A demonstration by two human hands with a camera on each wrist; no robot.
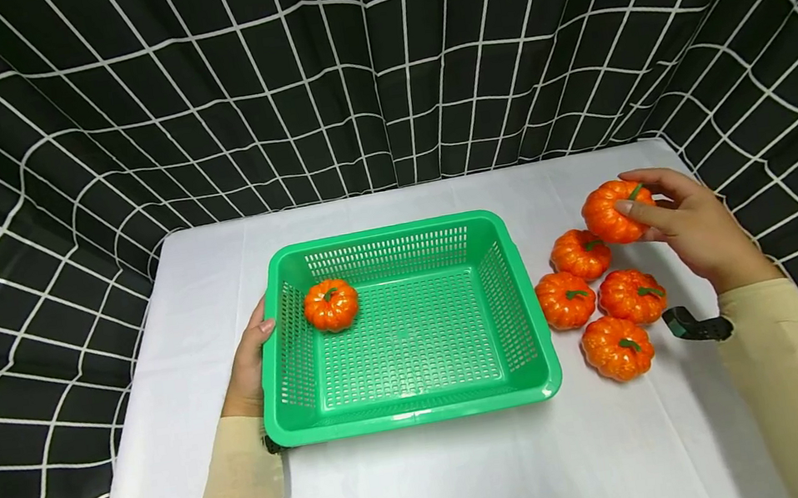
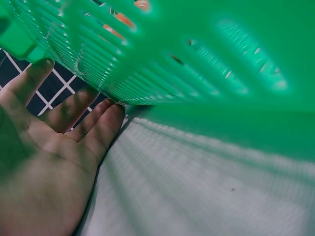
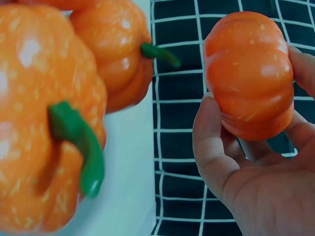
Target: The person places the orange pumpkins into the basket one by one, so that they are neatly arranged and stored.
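A green basket point(image 1: 415, 417) is standing between the hands, the left hand point(image 1: 246, 366) resting loosely spread against its outer side. One pumpkin point(image 1: 332, 306) is lying inside, near that hand. Four loose pumpkins point(image 1: 625, 299) are sitting on the table point(image 1: 475, 483), just short of the right hand point(image 1: 699, 230), which is holding another pumpkin point(image 1: 610, 213) between thumb and fingers. Filling is seemingly only starting: one is lying inside, five are remaining outside, counting the held one.
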